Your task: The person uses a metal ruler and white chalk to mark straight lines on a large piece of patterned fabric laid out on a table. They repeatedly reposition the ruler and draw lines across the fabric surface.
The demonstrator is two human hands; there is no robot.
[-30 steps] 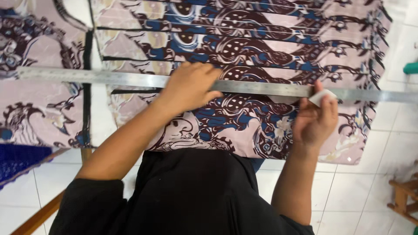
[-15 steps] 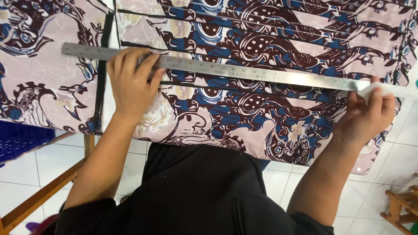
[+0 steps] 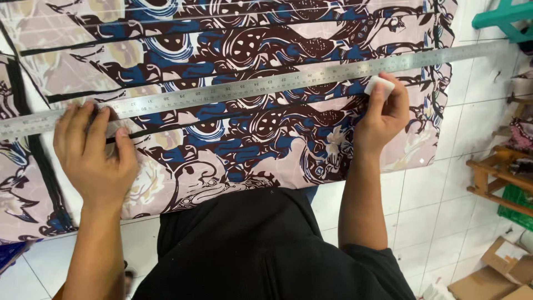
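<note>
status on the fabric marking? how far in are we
Done, judging by the cloth: several dark parallel lines already cross the patterned fabric above the steel ruler. In hand: the left hand presses the ruler's near end flat, and the right hand holds a white chalk piece at the ruler's lower edge. Left: the band of fabric below the ruler shows fewer lines; how many remain I cannot tell.

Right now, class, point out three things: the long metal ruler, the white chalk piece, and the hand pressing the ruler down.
metal ruler (image 3: 266,86), head view, middle of its steel face.
white chalk (image 3: 380,85), head view, its exposed top end.
left hand (image 3: 94,155), head view, back of the hand.
</note>
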